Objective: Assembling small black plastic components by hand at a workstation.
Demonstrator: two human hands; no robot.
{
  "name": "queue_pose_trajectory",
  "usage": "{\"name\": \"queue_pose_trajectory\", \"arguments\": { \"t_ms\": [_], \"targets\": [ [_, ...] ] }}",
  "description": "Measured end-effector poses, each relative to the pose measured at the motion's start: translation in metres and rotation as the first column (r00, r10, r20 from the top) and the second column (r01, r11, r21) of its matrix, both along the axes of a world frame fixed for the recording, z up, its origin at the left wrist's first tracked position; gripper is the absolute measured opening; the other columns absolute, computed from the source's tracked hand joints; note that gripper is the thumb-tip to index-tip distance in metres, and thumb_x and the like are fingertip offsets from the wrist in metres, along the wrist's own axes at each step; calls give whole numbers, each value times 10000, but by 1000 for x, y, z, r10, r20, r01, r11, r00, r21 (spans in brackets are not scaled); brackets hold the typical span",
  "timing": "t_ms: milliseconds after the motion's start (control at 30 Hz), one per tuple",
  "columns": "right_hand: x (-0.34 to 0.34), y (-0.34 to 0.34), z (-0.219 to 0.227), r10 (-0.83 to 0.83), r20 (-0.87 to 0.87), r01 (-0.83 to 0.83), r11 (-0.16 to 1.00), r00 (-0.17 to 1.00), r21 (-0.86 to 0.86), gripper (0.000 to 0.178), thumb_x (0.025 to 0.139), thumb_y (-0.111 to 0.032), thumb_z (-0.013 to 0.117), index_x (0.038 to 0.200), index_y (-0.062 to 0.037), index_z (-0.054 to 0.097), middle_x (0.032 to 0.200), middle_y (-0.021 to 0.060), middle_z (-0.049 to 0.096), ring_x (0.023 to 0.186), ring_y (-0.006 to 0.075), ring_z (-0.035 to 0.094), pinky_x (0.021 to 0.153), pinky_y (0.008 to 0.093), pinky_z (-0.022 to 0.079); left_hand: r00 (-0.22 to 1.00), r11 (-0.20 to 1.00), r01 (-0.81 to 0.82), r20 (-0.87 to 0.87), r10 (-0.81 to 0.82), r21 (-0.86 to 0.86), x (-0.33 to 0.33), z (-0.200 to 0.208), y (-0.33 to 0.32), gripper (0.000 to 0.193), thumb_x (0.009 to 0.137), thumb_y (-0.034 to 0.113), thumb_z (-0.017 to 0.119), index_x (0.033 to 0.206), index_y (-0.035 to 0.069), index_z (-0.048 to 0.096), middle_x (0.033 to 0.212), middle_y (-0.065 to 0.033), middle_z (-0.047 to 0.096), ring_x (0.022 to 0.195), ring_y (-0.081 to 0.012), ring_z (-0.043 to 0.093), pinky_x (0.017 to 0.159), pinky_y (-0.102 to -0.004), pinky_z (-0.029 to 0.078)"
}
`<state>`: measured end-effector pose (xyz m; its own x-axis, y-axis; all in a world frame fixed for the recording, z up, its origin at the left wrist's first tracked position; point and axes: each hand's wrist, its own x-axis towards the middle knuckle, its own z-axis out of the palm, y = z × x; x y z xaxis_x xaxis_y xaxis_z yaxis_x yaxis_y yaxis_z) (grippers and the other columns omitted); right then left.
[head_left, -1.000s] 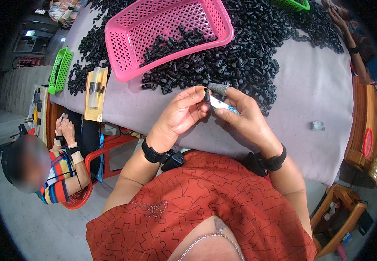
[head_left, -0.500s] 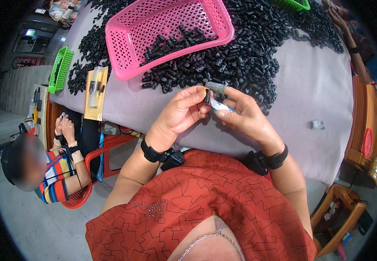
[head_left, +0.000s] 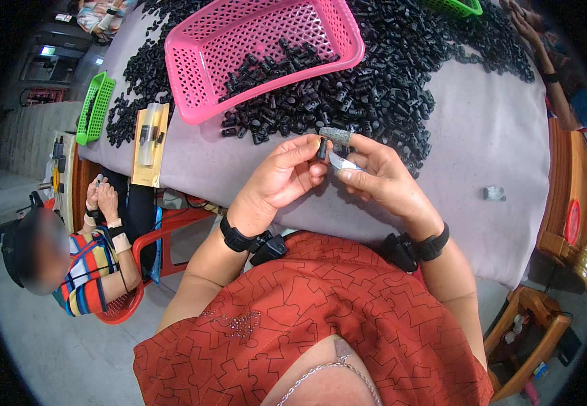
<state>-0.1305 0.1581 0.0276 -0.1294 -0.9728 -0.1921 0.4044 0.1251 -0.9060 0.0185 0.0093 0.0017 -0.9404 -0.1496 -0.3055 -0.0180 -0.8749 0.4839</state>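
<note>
Between the thumb and fingers of my left hand (head_left: 281, 174) is a small black plastic part (head_left: 322, 149), held upright. My right hand (head_left: 389, 181) pinches a small pale blade (head_left: 341, 162) that looks like a short knife, its handle mostly covered by my fingers. The blade's tip sits close beside the black part; whether they touch I cannot tell. A grey finger cover (head_left: 336, 135) wraps the end of my right index finger, which reaches over toward the part. Both hands are above the cloth, just in front of a heap of similar black parts (head_left: 381, 101).
A pink basket (head_left: 192, 95) with black parts inside stands on the heap. On the cloth (head_left: 469, 135) lie a grey finger cover (head_left: 493, 193) and a yellow-backed package (head_left: 146, 177). A green basket (head_left: 94, 111) sits at the left edge. Co-workers are at the left (head_left: 90, 271) and far right (head_left: 557, 95).
The blade has shifted and tilted slightly beside the black part, which now leans a little differently. My hands have otherwise hardly moved.
</note>
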Motion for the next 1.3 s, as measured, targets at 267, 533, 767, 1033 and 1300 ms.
{"name": "queue_pose_trajectory", "arguments": {
  "t_ms": [267, 533, 767, 1033, 1300],
  "targets": [
    [0, 2, 9, 59, 9, -59, 998, 998, -27, 449, 898, -196, 648, 1285, -53, 469, 777, -26, 566, 619, 24, 467, 514, 179, 361, 1000, 997, -31, -3, 31, -67, 0, -5, 0, 214, 947, 189, 570, 1066, 13, 598, 933, -51, 629, 723, -107, 549, 682, -243, 472],
    [3, 1, 10, 14, 0, -14, 1000, 1000, -18, 432, 911, -140, 620, 1309, -45, 482, 874, -22, 607, 652, 14, 473, 549, 170, 385, 999, 997, 13, -34, -15, -71, 0, 0, 2, 213, 947, 185, 576, 1062, 6, 597, 923, -57, 617, 709, -105, 539, 667, -247, 471],
    [1, 0, 5, 9, 19, -8, 999, 1000, -53, 477, 905, -133, 631, 1342, -32, 470, 909, -21, 614, 708, 21, 492, 595, 178, 411, 1000, 1000, -15, 18, 15, -25, 1, 3, 5, 166, 945, 172, 586, 1019, 27, 616, 825, -32, 605, 689, -122, 559, 626, -252, 465],
    [3, 2, 2, 32, 28, -30, 997, 999, -74, 475, 903, -143, 638, 1332, -20, 478, 929, -25, 618, 701, 15, 483, 590, 171, 401, 1000, 998, 9, -21, -10, -66, 2, 1, 4, 210, 960, 185, 558, 1080, 15, 583, 915, -57, 619, 687, -93, 533, 645, -243, 466],
    [-2, 0, 3, 32, 7, -32, 998, 999, -48, 430, 907, -144, 627, 1304, -30, 509, 919, -36, 620, 646, -11, 454, 533, 154, 364, 1000, 999, 17, -11, -18, -42, 2, 0, 4, 220, 955, 170, 563, 1111, 15, 570, 934, -68, 627, 714, -117, 567, 639, -247, 482]
  ]
}}
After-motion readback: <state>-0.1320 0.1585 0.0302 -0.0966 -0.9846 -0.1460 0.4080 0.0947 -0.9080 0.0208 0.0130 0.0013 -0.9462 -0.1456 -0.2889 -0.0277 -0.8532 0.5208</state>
